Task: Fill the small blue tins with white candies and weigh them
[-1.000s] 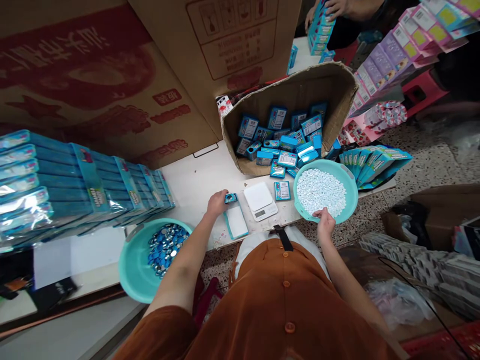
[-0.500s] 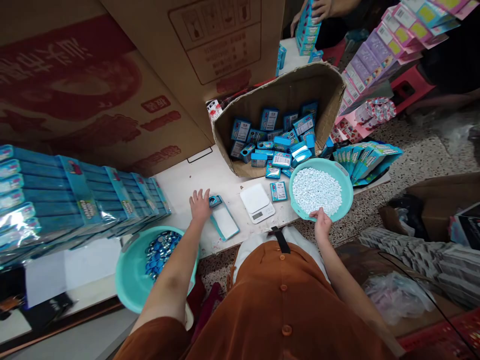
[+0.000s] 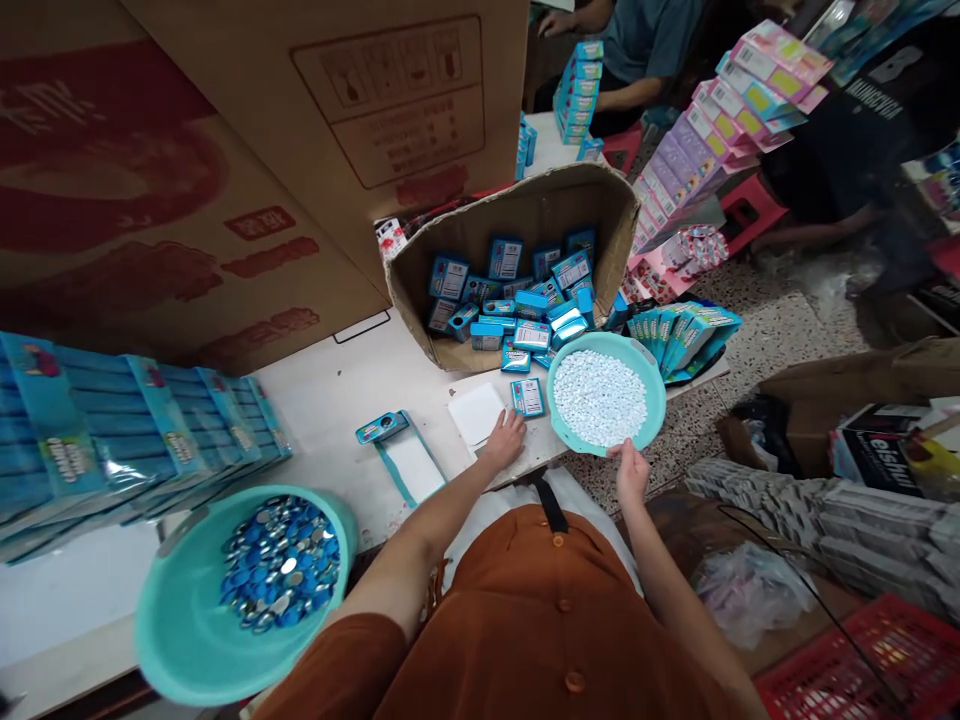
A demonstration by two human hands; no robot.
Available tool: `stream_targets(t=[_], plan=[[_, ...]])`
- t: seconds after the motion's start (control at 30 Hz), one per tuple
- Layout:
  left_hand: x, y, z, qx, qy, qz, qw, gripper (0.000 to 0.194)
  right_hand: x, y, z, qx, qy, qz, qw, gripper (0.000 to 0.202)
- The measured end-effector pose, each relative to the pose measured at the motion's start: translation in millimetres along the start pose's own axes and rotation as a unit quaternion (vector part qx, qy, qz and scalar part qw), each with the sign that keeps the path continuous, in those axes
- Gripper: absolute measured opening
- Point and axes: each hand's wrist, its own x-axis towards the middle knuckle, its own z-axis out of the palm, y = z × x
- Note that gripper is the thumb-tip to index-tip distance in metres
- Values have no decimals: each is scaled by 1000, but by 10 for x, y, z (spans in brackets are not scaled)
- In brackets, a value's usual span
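Observation:
My left hand point(image 3: 506, 442) lies over the near right part of the white digital scale point(image 3: 474, 412), fingers stretched out toward a small blue tin point(image 3: 526, 398) on the table. Its fingertips are close to that tin; I see nothing held. My right hand point(image 3: 630, 472) pinches the near rim of a teal basin point(image 3: 657, 400) full of small white candies point(image 3: 600, 395). Left of the scale lies a long blue-edged display tray with a white inside point(image 3: 411, 462). Another blue tin point(image 3: 381, 428) sits across its far end.
Behind the scale, a cut-open carton point(image 3: 442, 352) holds many blue tins. A large teal tub point(image 3: 172, 620) of blue and silver lids stands front left. Stacked blue packs point(image 3: 150, 430) are at left, folded blue cartons point(image 3: 682, 340) at right. A co-worker point(image 3: 652, 50) sits beyond.
My left hand has left the tin at the tray's far end and moved right to the scale. The right hand stays at the basin's rim. The view has shifted.

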Motion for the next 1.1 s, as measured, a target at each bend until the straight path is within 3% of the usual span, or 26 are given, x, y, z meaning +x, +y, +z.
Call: stream_targets(t=[0.17, 0.37, 0.63, 0.73, 0.83, 0.93, 1.0, 1.1], plan=[[0, -145, 16, 17, 3, -1, 1000, 49, -34, 100, -130, 16, 16, 26, 999, 53], [-81, -169, -21, 44, -46, -4, 998, 51, -23, 171, -109, 25, 17, 39, 999, 54], [-559, -546, -65, 76, -94, -51, 991, 51, 56, 131, -42, 23, 0, 31, 999, 54], [-641, -571, -64, 73, -108, -82, 988, 55, 133, 143, -36, 16, -17, 28, 999, 54], [-493, -482, -116, 16, -60, -119, 991, 56, 249, 151, -75, -4, -48, 8, 999, 53], [-116, -338, -195, -89, 27, -179, 979, 54, 443, 154, -149, -47, -94, -31, 994, 50], [204, -237, -220, -190, 48, -293, 936, 57, 628, 145, -200, -78, -130, -65, 986, 48], [648, -90, -185, -326, 30, -447, 833, 62, 955, 93, -263, -114, -171, -105, 973, 47]])
